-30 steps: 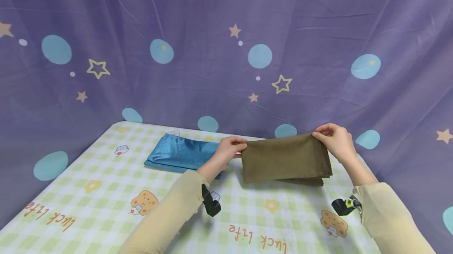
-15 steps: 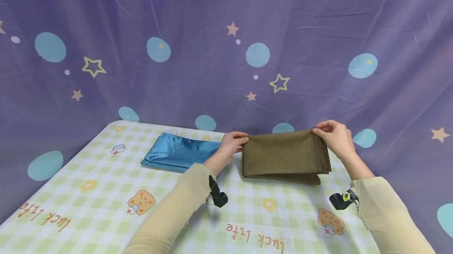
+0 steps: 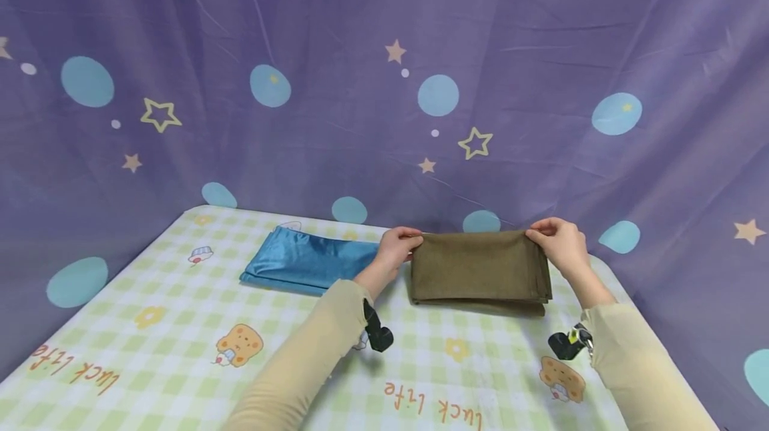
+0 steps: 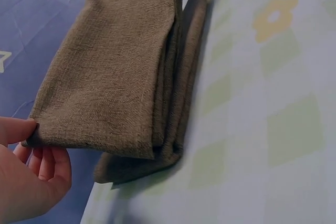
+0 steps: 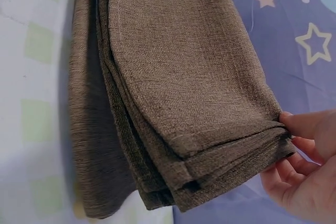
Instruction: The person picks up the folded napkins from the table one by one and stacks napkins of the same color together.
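A brown woven cloth (image 3: pixel 477 267), folded in several layers, is held up by its top corners at the right of the table. My left hand (image 3: pixel 395 249) pinches the top left corner between thumb and fingers, and my right hand (image 3: pixel 560 244) pinches the top right one. In the left wrist view the cloth (image 4: pixel 110 61) hangs in front of a lower fold resting on the table. Stacked hemmed edges of the cloth (image 5: pixel 184 161) show in the right wrist view, with the right thumb pressed on the corner. A folded shiny blue cloth (image 3: pixel 306 261) lies left of my left hand, partly hidden by it.
A green and white checked tablecloth (image 3: pixel 180 344) with cartoon prints covers the table. Behind the table's back edge hangs a purple curtain (image 3: pixel 348 144) with stars and blue dots. Black wrist cameras sit under both sleeves.
The brown cloth's right end has come down and slightly left with my right hand. My left hand has moved a little right and up since the earliest frame. Both corners stay pinched.
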Motion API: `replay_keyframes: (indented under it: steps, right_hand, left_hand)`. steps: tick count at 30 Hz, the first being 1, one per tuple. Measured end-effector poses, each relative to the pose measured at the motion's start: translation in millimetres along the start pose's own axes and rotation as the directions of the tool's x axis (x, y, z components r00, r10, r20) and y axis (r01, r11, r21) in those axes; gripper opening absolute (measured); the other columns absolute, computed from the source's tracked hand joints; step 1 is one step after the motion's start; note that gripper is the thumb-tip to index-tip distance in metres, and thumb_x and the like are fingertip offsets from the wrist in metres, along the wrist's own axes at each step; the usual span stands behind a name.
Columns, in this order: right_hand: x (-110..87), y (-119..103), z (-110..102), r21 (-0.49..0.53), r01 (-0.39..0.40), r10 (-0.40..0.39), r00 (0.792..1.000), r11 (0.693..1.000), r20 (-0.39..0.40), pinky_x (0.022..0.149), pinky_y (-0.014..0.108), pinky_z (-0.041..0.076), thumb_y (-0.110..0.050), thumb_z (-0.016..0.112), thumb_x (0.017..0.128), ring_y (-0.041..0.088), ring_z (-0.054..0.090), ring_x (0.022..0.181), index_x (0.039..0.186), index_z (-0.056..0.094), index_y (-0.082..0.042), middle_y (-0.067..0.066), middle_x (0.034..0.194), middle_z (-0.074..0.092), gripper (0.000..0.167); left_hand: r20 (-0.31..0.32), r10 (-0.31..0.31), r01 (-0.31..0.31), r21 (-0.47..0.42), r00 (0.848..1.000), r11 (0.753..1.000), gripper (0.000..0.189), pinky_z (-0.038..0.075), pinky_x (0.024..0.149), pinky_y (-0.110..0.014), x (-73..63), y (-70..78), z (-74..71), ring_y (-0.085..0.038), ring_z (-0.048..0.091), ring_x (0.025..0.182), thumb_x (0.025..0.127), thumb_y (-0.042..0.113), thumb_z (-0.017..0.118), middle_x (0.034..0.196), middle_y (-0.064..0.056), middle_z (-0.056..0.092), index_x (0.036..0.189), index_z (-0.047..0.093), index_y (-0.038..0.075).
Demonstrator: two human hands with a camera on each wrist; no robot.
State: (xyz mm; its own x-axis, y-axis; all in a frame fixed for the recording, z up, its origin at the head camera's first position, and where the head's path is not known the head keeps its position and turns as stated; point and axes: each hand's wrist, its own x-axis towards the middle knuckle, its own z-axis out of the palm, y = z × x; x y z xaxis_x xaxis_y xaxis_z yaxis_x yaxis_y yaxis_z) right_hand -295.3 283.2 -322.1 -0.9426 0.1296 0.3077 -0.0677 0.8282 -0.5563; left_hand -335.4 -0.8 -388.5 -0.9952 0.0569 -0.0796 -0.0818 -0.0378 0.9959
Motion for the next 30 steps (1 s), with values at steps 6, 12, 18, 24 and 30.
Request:
replay_keyframes:
  steps: [6, 12, 18, 24, 30]
  right_hand:
    - [0.2, 9, 6, 0.016, -0.039, 0.039, 0.999, 0.999, 0.026, 0.075, 0.042, 0.040, -0.026, 0.061, 0.087, 0.034, 0.057, 0.090, 0.102, 0.064, -0.001, 0.019, 0.097, 0.066, 0.029]
    - [1.8, 15, 10, 0.014, -0.031, 0.030, 0.998, 0.999, 0.061, 0.077, 0.043, 0.040, -0.024, 0.061, 0.086, 0.035, 0.058, 0.091, 0.102, 0.064, 0.000, 0.019, 0.097, 0.066, 0.029]
    - [3.2, 14, 9, 0.007, -0.017, 0.016, 0.996, 1.000, 0.092, 0.072, 0.042, 0.043, -0.022, 0.057, 0.089, 0.035, 0.058, 0.088, 0.102, 0.063, 0.001, 0.022, 0.098, 0.065, 0.028]
    - [5.4, 14, 12, -0.018, -0.038, 0.040, 0.992, 0.999, 0.123, 0.070, 0.039, 0.043, -0.023, 0.056, 0.090, 0.033, 0.057, 0.085, 0.101, 0.063, 0.001, 0.020, 0.097, 0.064, 0.027]
    - [4.6, 20, 20, -0.025, -0.050, 0.052, 0.993, 0.998, 0.108, 0.072, 0.040, 0.044, -0.023, 0.057, 0.089, 0.033, 0.058, 0.087, 0.102, 0.063, 0.001, 0.020, 0.098, 0.065, 0.028]
  left_hand:
    - [0.000, -0.012, 0.012, 0.059, 1.000, 0.998, 0.028, 0.048, 0.064, -0.026, -0.7, -5.5, 3.1, -0.011, 0.051, 0.070, 0.087, 0.011, 0.061, 0.085, -0.003, 0.054, 0.113, 0.060, 0.004]
    - [-0.003, -0.036, 0.036, 0.105, 0.999, 0.994, 0.040, 0.049, 0.066, -0.028, -1.9, -13.4, 2.6, -0.015, 0.054, 0.075, 0.084, 0.009, 0.063, 0.100, -0.011, 0.054, 0.122, 0.051, 0.004]
    - [0.013, -0.033, 0.031, 0.153, 0.999, 0.988, 0.041, 0.050, 0.066, -0.030, -5.9, -11.8, 2.3, -0.018, 0.056, 0.076, 0.086, 0.009, 0.061, 0.105, -0.014, 0.054, 0.125, 0.048, 0.005]
    - [-0.028, -0.029, 0.034, 0.165, 0.999, 0.986, 0.040, 0.051, 0.069, -0.035, -1.0, -18.5, 3.8, -0.023, 0.060, 0.078, 0.084, 0.010, 0.063, 0.104, -0.015, 0.056, 0.122, 0.051, 0.006]
    - [-0.004, -0.005, 0.006, 0.141, 1.000, 0.990, 0.039, 0.051, 0.064, -0.034, 4.3, -26.3, 4.7, -0.021, 0.060, 0.075, 0.082, 0.009, 0.066, 0.097, -0.013, 0.058, 0.118, 0.052, 0.006]
